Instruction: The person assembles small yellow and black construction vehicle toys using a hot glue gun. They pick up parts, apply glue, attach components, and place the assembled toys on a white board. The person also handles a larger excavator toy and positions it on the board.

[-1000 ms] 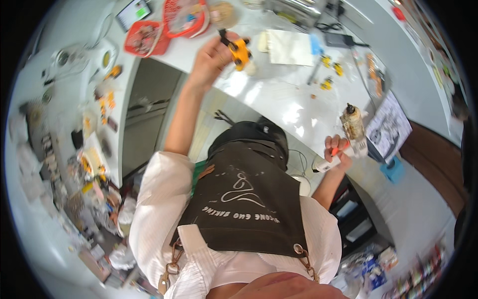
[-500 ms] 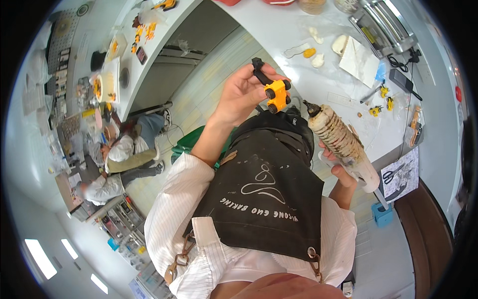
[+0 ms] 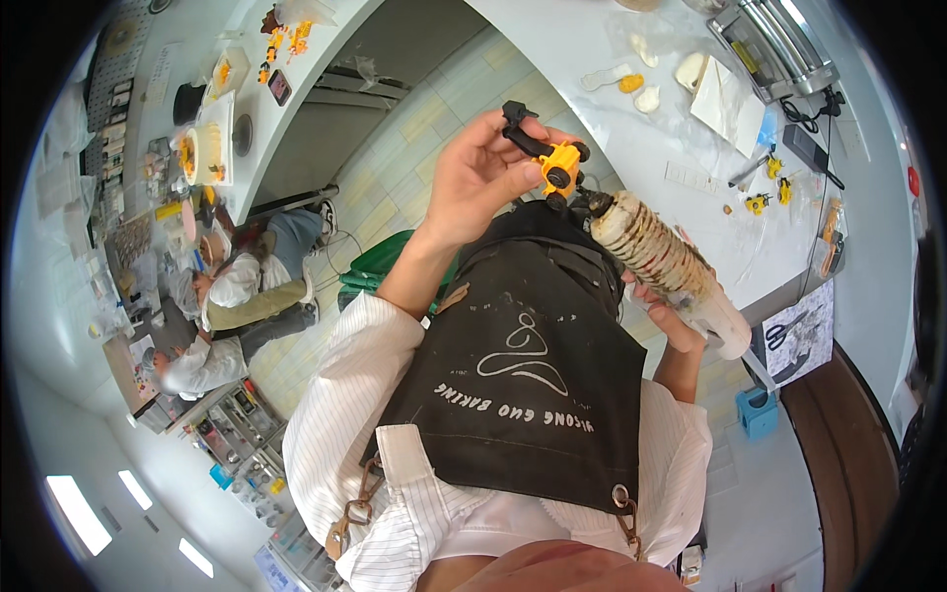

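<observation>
Wrapped nozzle gun [image 3: 663,259], held in right hand [image 3: 671,321], lay across the view of the tabletop's [image 3: 651,148] near edge, obstructing reach there. Its tip sat just beside the yellow toy vehicle [image 3: 559,170] in left hand [image 3: 483,187]; clearance slight. Floor [image 3: 395,168] left of that hand: passable. Mid-tabletop: open. Obstacles: roller machine [image 3: 774,54], far edge; small yellow pieces [image 3: 758,203], toward right end.

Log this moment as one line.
left hand: holds yellow toy | right hand: holds tool, tip near toy, contact unclear | table: white sheet, small yellow pieces
</observation>
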A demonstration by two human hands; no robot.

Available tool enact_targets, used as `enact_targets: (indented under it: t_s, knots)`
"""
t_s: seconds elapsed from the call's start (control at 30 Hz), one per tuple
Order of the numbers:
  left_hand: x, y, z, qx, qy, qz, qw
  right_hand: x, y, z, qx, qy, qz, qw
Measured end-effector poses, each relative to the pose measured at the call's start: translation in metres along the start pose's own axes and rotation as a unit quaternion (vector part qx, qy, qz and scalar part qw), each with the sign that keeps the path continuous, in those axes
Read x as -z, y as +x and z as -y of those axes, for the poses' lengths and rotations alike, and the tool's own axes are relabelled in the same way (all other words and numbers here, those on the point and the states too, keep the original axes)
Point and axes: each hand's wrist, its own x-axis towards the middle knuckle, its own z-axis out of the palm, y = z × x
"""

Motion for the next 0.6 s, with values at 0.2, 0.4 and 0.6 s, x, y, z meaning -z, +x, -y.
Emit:
enact_targets:
  t_s: [0.2,0.4,0.6]
  knots:
    - [0.000,-0.004,0.003,0.000,-0.004,0.018,1.000,0.006,-0.010,-0.015,0.032,0.013,0.049,0.998]
    - [-0.003,-0.003,0.004,0.024,-0.073,0.013,0.997,0.004,-0.001,-0.001,0.017,0.081,0.052,0.995]
    - [-0.006,0.000,0.002,0.022,-0.072,0.020,0.997,-0.011,0.010,0.026,-0.033,0.016,-0.051,0.998]
